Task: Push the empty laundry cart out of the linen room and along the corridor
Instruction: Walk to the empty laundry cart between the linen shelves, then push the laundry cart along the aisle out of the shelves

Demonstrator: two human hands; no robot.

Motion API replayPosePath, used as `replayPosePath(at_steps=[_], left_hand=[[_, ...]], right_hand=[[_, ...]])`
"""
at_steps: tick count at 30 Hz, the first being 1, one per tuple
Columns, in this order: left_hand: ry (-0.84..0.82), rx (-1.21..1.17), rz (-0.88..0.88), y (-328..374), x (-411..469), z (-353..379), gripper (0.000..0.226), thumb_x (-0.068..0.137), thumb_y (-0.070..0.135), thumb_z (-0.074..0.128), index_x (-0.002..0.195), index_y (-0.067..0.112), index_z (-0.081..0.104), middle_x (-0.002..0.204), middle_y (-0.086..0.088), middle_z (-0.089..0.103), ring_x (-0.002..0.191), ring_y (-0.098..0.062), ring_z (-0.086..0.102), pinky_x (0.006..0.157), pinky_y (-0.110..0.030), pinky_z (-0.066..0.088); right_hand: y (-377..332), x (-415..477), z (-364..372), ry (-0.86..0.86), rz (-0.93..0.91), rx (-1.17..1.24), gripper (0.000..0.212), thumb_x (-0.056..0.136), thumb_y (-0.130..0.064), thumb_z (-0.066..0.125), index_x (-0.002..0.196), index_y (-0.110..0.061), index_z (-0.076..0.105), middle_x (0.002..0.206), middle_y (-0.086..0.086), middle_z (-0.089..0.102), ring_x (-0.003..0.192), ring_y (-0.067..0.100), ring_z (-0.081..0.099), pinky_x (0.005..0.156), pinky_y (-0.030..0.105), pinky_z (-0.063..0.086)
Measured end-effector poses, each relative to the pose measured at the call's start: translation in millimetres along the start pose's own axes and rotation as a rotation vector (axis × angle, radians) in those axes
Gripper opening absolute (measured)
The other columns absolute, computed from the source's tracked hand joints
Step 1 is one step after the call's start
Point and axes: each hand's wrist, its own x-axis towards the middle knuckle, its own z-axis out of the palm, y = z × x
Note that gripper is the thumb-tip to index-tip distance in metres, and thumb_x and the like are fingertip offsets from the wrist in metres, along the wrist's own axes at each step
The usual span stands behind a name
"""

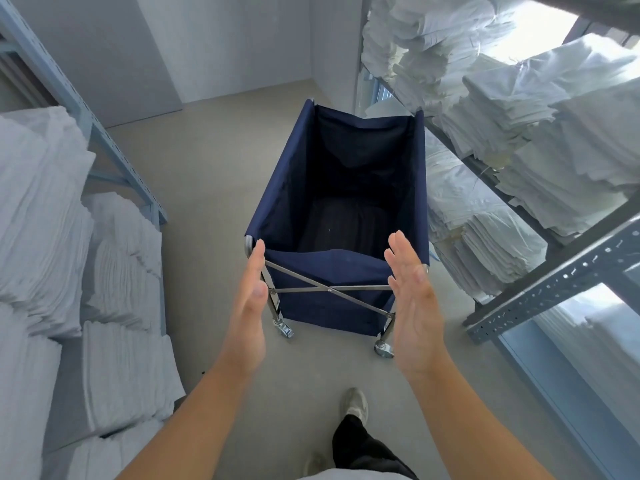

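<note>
Ok so here's where I am: the laundry cart [273, 188] stands on the floor [207, 188] in the aisle between the two racks. The bag is empty and its far end points at the back wall. It sits noticeably closer to the right rack [554, 289] than to the left one [114, 147].

Both grips are apart, fingers straight, palms facing each other across the near end of the cart. The left grip [247, 306] has its fingertips right at the near-left corner of the rim, and the right grip [414, 299] is by the near-right corner. I honestly can't tell whether either one is touching yet. Nothing is clamped on.

Stuff I'm worried about:
- An empty cart is light, I'd guess. If one grip lands before the other, it'll probably yaw on those casters [384, 349] straight into the right rack.
- The linen stacks [485, 237] overhang on that side, so a corner could catch on them and pull a pile down.
- It looks like a folding cross-brace frame [329, 289], so squeezing from the sides instead of pushing might make it flex.
- I can't see the way out from here, so it probably needs a turn in a tight aisle.
</note>
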Motion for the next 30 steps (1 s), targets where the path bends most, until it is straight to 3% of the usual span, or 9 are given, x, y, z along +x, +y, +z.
replayPosePath(at_steps=[3,9,13,16,18,21,26,30], left_hand=[[0.006,0.01,-0.011,-3.2,19.5,5.7,0.091,0.076,0.092,0.045,0.15,0.044,0.027,0.166,0.02,0.025,0.152,0.005,0.02,0.129,-0.038,0.012],[-0.018,0.052,0.004,-3.4,60.8,25.0,0.086,0.079,0.091,0.041,0.15,0.047,0.024,0.162,0.033,0.025,0.153,0.006,0.017,0.125,-0.027,0.013],[-0.02,0.157,0.037,-0.9,90.2,38.8,0.089,0.08,0.089,0.036,0.154,0.041,0.019,0.166,0.022,0.019,0.153,0.005,0.014,0.125,-0.021,0.012],[-0.059,0.304,0.085,-6.3,111.3,42.9,0.077,0.09,0.07,0.038,0.155,0.037,0.015,0.167,0.018,0.015,0.153,0.006,0.013,0.121,-0.013,0.013],[-0.1,0.468,0.095,-18.3,126.7,39.8,0.073,0.087,0.058,0.038,0.154,0.043,0.012,0.168,0.021,0.007,0.155,0.004,0.006,0.126,-0.023,0.008],[-0.109,0.773,0.09,-49.5,154.7,25.6,0.077,0.084,0.057,0.04,0.155,0.043,0.011,0.17,0.017,-0.005,0.158,-0.005,-0.007,0.128,-0.049,0.0],[-0.234,1.249,0.037,-119.5,198.7,2.4,0.091,0.086,0.077,0.034,0.162,0.032,0.011,0.17,0.006,-0.016,0.158,-0.021,-0.017,0.126,-0.058,0.0],[-0.281,1.448,0.008,-170.0,253.9,-18.0,0.095,0.085,0.082,0.031,0.161,0.026,0.022,0.172,-0.008,0.0,0.158,-0.031,-0.004,0.123,-0.063,0.009]], right_hand=[[2.1,20.9,-3.2,-0.013,0.002,-0.004,0.062,0.084,-0.068,0.039,0.142,-0.047,0.044,0.154,-0.026,0.043,0.145,-0.004,0.036,0.121,0.032,0.024],[0.2,65.5,-14.2,-0.03,-0.014,-0.013,0.061,0.086,-0.066,0.038,0.143,-0.046,0.044,0.154,-0.026,0.043,0.146,-0.003,0.035,0.122,0.035,0.023],[4.0,99.9,-26.1,-0.002,-0.058,-0.043,0.061,0.087,-0.065,0.04,0.145,-0.045,0.042,0.154,-0.029,0.042,0.146,-0.005,0.033,0.115,0.019,0.028],[15.6,127.9,-40.5,0.033,-0.102,-0.193,0.052,0.091,-0.059,0.039,0.143,-0.051,0.038,0.159,-0.028,0.034,0.147,-0.009,0.025,0.113,0.007,0.024],[36.0,149.2,-56.0,0.069,-0.09,-0.389,0.058,0.09,-0.06,0.039,0.146,-0.049,0.036,0.164,-0.024,0.023,0.151,-0.006,0.017,0.12,0.02,0.019],[76.6,187.4,-83.8,0.178,-0.047,-0.849,0.071,0.093,-0.068,0.043,0.154,-0.032,0.036,0.169,-0.007,0.015,0.158,0.014,0.006,0.126,0.043,0.012],[148.6,233.4,-125.8,0.097,0.099,-1.369,0.087,0.086,-0.078,0.021,0.155,-0.026,0.034,0.17,0.008,0.014,0.157,0.032,0.009,0.122,0.055,0.015],[195.9,265.0,-145.1,0.013,0.241,-1.61,0.091,0.086,-0.083,0.009,0.158,-0.03,0.025,0.17,0.006,0.012,0.156,0.034,0.01,0.12,0.057,0.017]])
